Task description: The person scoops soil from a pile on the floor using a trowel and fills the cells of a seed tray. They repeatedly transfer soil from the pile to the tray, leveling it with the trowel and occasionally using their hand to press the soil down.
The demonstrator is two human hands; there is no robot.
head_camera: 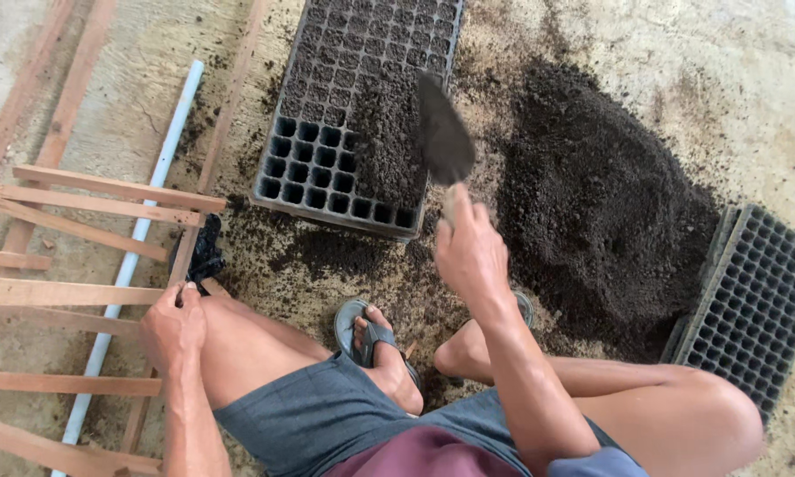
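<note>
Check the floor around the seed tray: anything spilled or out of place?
Yes. Loose soil lies scattered on the floor in front of the seed tray, outside its cells. In the tray, soil is heaped unevenly in one patch while the near cells are empty. The right hand holds a trowel above it. The left hand rests on the knee.

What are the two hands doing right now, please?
Left hand: empty, resting loosely curled on the left knee.
Right hand: closed around the handle of a dark metal trowel above the black plastic seedling tray.
</note>
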